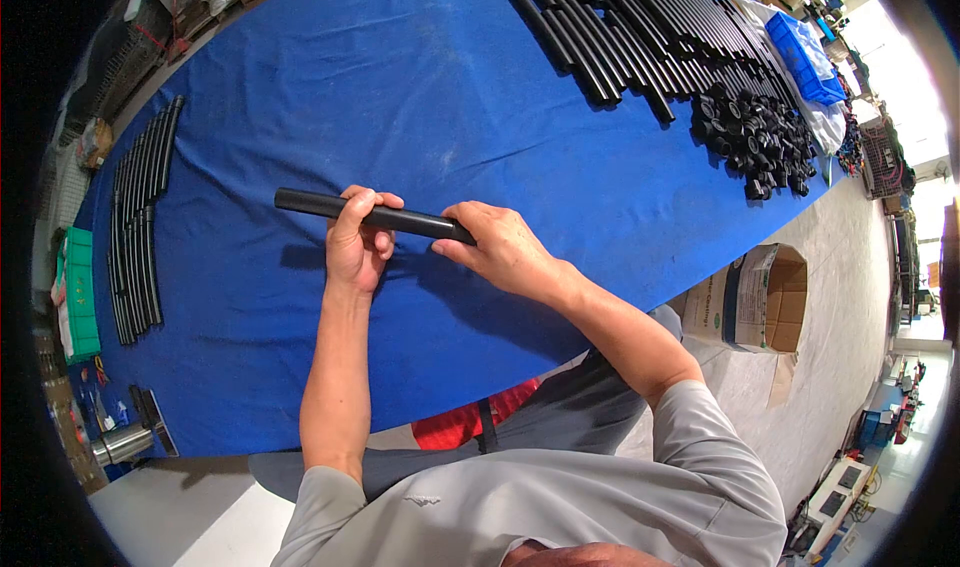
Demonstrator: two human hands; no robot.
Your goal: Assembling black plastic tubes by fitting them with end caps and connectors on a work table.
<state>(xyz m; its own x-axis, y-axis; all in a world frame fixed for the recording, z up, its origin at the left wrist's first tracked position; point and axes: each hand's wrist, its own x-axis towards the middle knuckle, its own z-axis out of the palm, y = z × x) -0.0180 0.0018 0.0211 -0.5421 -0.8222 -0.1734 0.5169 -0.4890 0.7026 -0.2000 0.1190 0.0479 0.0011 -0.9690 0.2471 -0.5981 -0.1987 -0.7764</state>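
A black tube (310, 203) lies nearly level across my front, above the blue cloth (430, 97). My left hand (358, 242) is closed round its middle, thumb and fingers wrapped over it. At the tube's right end, my right hand (505, 250) grips it from above, and its palm and fingers hide that end. Whether a cap sits there, I cannot tell. Up at the far right lie many similar black tubes (580, 52) in rows, with a heap of small black caps (752, 142) beside them. More black tubes (140, 227) lie in rows at the left edge of the cloth.
A green bin (82, 292) stands off the left edge, near a metal cylinder (122, 444). At the far right is a blue bin (803, 59). An open cardboard box (748, 299) stands on the floor (840, 307) to the right of the table.
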